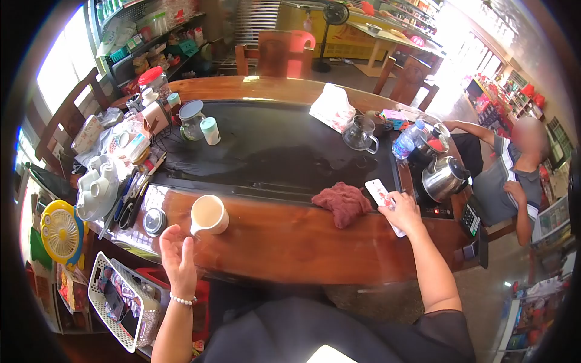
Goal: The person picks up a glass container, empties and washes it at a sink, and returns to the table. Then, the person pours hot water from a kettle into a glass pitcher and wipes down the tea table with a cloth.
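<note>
My left hand [178, 257], with a beaded bracelet at the wrist, is raised by the table's front edge. Its fingers are apart and nothing is in them. Just right of it stands a white paper cup [209, 215], not touched. My right hand [402, 212] lies on a white phone [376, 191] with a red pattern, its fingers over the middle of the phone; whether they grip it is hard to tell. A crumpled reddish-brown cloth [342, 204] lies left of the phone. A round dark-topped lid or jar [155, 222] is left of the cup.
On the dark tea tray [272, 139] are a glass pitcher [359, 134], tissue pack [332, 107] and white jar [210, 130]. A steel kettle [443, 179] and water bottle [408, 140] stand right. Tools and clutter lie left, above a white basket [145, 314]. A person [508, 175] sits at right.
</note>
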A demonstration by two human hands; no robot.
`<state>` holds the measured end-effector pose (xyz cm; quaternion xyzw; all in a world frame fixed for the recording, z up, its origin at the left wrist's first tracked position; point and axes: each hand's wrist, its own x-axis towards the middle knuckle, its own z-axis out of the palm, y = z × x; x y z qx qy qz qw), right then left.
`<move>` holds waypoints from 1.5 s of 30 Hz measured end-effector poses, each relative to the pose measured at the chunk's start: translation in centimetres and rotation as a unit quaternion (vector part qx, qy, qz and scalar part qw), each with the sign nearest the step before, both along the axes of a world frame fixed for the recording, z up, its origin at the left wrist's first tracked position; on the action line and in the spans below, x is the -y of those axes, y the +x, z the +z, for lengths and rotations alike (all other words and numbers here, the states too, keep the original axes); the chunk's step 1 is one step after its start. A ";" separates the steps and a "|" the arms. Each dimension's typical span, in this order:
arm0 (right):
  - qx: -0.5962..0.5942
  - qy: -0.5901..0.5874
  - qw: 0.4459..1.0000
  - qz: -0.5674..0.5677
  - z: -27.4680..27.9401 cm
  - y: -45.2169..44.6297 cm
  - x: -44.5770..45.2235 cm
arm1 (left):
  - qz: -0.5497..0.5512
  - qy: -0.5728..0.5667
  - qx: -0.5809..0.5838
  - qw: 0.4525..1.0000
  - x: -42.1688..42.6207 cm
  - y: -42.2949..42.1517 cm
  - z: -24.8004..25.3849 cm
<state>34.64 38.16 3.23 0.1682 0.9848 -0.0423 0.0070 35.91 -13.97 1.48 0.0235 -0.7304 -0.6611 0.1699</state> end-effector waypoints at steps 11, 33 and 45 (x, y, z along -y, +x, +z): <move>-0.112 0.081 0.987 -0.083 -1.2 7.5 -0.6 | -0.124 -0.232 -0.150 0.953 -4.6 2.8 3.8; -0.011 -0.222 0.953 -0.208 -2.0 -12.9 -0.8 | -0.237 -0.366 -0.235 0.868 -9.6 1.4 -2.3; 0.039 -0.104 0.993 0.046 -2.2 -7.0 7.9 | -0.224 -0.385 -0.243 0.862 -10.2 1.5 -2.5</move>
